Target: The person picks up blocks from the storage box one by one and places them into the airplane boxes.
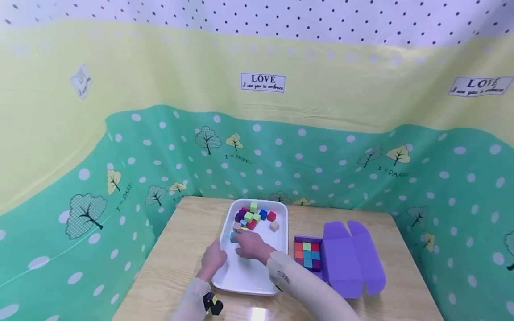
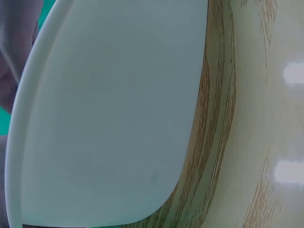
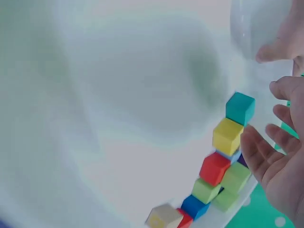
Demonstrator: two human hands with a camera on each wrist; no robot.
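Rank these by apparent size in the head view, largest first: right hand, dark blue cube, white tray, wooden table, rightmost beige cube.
1. Wooden table
2. White tray
3. Right hand
4. Dark blue cube and rightmost beige cube: too alike to rank.

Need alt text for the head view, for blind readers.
A person's right hand is beside small, variously coloured cubes in a white rectangular tray while the left hand holds the tray's left edge. To the right, an open purple box holds more cubes, all on a pale wooden table.
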